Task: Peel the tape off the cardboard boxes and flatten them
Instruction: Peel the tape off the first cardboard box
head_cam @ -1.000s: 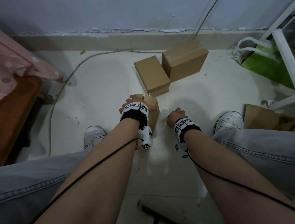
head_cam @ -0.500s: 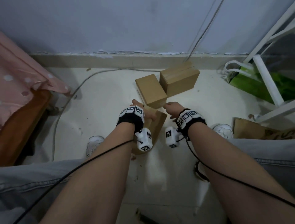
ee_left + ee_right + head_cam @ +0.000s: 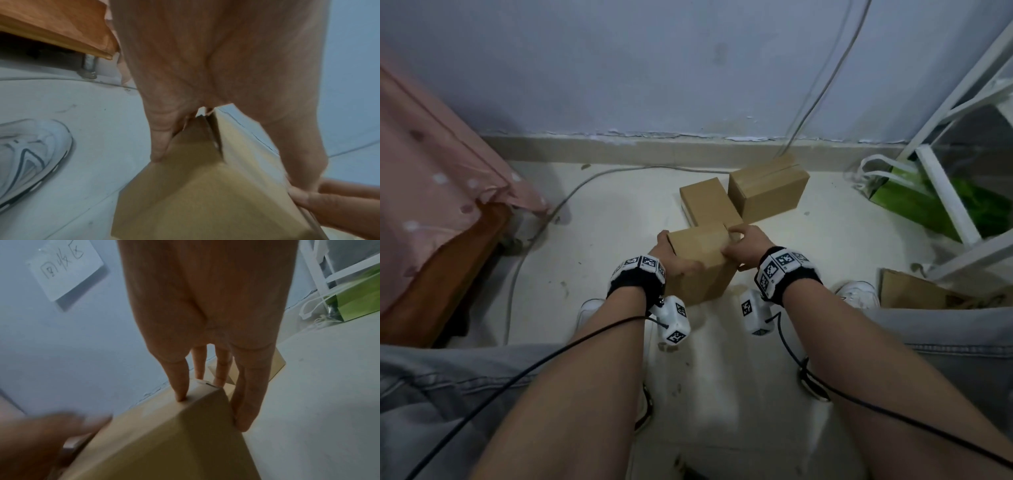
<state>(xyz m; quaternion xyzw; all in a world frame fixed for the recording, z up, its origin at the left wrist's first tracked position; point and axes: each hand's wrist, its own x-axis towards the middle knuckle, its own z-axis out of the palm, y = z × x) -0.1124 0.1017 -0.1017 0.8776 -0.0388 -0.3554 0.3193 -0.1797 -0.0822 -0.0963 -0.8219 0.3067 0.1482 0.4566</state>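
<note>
A small brown cardboard box (image 3: 700, 263) is lifted off the floor between both hands. My left hand (image 3: 674, 258) grips its left side, thumb across the near face and fingers round the far edge. My right hand (image 3: 739, 248) holds the right top corner, fingers over the edge. In the left wrist view the box (image 3: 197, 194) shows an open seam under my palm. In the right wrist view the box (image 3: 168, 439) has my fingertips (image 3: 180, 395) pressed on its upper corner. Two more sealed boxes, one flat (image 3: 705, 202) and one taller (image 3: 770, 188), sit near the wall.
A bed with a pink cover (image 3: 431, 192) and wooden frame stands at the left. A cable (image 3: 534, 236) runs along the floor. A green bag (image 3: 914, 198) and white rack (image 3: 948, 192) are at the right, flattened cardboard (image 3: 914, 291) by my right shoe (image 3: 859, 294).
My left hand has lifted the small box up off the floor. My right hand has come over from the floor and taken hold of the box's right corner.
</note>
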